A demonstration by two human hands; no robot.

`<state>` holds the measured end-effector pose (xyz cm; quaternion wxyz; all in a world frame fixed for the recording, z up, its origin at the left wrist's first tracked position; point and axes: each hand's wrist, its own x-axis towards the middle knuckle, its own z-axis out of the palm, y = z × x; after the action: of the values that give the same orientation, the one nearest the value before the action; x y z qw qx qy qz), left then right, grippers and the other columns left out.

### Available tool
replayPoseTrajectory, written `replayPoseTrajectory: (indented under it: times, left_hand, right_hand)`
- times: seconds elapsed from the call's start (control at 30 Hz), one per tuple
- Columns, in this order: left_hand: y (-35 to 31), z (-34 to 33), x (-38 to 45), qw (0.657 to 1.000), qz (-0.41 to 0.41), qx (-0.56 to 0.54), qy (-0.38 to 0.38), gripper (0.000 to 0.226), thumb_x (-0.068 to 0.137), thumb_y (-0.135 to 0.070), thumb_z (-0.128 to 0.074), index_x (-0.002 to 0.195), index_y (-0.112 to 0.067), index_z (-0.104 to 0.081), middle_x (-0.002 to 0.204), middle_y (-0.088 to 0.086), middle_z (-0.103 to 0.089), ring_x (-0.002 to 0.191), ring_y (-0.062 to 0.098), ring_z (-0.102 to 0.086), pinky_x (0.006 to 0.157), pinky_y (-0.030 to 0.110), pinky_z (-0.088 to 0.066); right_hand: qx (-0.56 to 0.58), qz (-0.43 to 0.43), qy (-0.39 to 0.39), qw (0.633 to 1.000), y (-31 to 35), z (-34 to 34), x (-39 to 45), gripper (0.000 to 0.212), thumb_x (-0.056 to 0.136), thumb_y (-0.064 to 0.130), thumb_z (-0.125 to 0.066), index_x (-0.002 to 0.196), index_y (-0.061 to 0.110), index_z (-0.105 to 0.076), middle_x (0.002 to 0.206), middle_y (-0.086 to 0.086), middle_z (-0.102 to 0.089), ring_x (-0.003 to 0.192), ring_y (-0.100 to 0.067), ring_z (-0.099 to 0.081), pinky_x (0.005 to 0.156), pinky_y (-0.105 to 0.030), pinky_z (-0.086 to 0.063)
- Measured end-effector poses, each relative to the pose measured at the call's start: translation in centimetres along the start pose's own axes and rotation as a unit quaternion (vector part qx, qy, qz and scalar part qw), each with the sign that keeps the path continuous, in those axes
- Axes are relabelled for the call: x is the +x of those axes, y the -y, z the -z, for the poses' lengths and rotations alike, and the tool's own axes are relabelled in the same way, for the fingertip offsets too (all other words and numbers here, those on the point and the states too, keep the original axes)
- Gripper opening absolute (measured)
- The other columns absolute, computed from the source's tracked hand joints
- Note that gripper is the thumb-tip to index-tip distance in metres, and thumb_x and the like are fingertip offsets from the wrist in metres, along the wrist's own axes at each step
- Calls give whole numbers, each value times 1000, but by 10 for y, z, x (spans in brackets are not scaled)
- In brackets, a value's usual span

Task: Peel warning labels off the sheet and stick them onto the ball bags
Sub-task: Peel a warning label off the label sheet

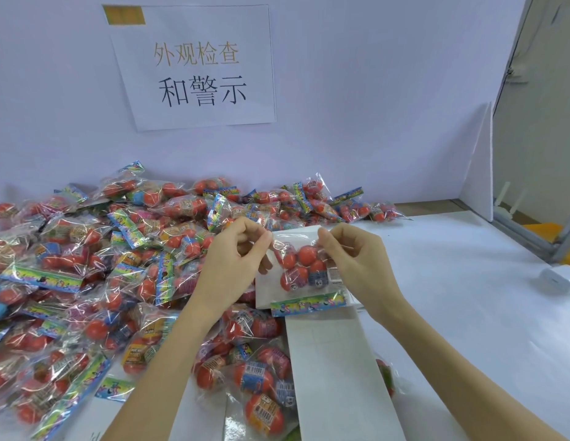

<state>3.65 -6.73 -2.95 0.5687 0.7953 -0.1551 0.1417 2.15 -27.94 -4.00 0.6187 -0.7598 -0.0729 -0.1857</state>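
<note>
1. Head view: your left hand (237,249) was raised over the table, its fingers curled, thumb and fingertips pinched on the upper left edge of a clear ball bag (304,268).
2. Your right hand (353,256) pinched the same bag at its upper right edge, fingers curled inward, so the bag hung between both hands with its colourful header card (309,303) at the bottom.
3. The held bag showed red balls inside (a small white printed patch sat near its right side, too small to read).
4. Just behind and below the held bag lay a white label sheet (338,370), a long strip running toward you on the white table (468,297); a second white sheet (296,232) showed directly behind the bag.
5. A large pile of ball bags (86,265) covered the left half of the table, reaching the back wall and spilling toward your left forearm.
6. A paper sign (197,66) with printed characters was stuck on the pale wall behind the pile.
7. A small white device (560,278) sat near the table's right edge, well apart from your hands.
8. Whether a peeled label was on your fingers could not be told.
</note>
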Motion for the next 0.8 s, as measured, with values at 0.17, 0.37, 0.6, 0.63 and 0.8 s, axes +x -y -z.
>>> replayPoseTrajectory:
  times: [0.17,0.37,0.6,0.63,0.8]
  left_hand:
    - [-8,1,-1,1000,0,-22,20,20,94,-43,-70,99,-24,-74,76,-11,-71,61,11,-61,58,19,-52]
    - [-17,3,-6,998,-12,-25,61,19,85,-48,-76,100,-38,-80,72,-6,-66,55,10,-50,55,24,-45]
    - [-17,-4,-4,988,-132,-78,-3,32,83,-12,-82,114,-21,-79,109,8,-63,87,8,-69,83,17,-56]
    - [-15,-4,-4,988,-140,-70,13,32,83,-11,-82,113,-23,-80,110,5,-62,92,9,-67,86,18,-56]
    - [-4,-2,-5,984,-100,-1,145,33,87,-4,-82,108,-29,-80,127,-5,-52,127,18,-60,109,24,-47]
  right_hand:
    - [11,-28,-25,999,-1,1,1,29,102,32,-65,84,11,-74,74,-5,-73,67,-14,-67,65,-27,-56]
    - [85,-10,10,996,2,4,2,29,100,38,-65,98,12,-76,92,-12,-76,87,-23,-72,88,-39,-60]
    - [56,-42,18,997,7,5,4,67,97,71,-48,93,8,-73,85,-9,-75,72,-20,-70,64,-29,-54]
    - [93,-65,53,992,8,5,4,69,97,69,-50,97,3,-72,85,-13,-77,73,-24,-72,64,-31,-56]
    - [179,-81,75,978,7,5,3,45,89,38,-74,121,8,-67,90,-11,-78,86,-25,-78,86,-32,-63]
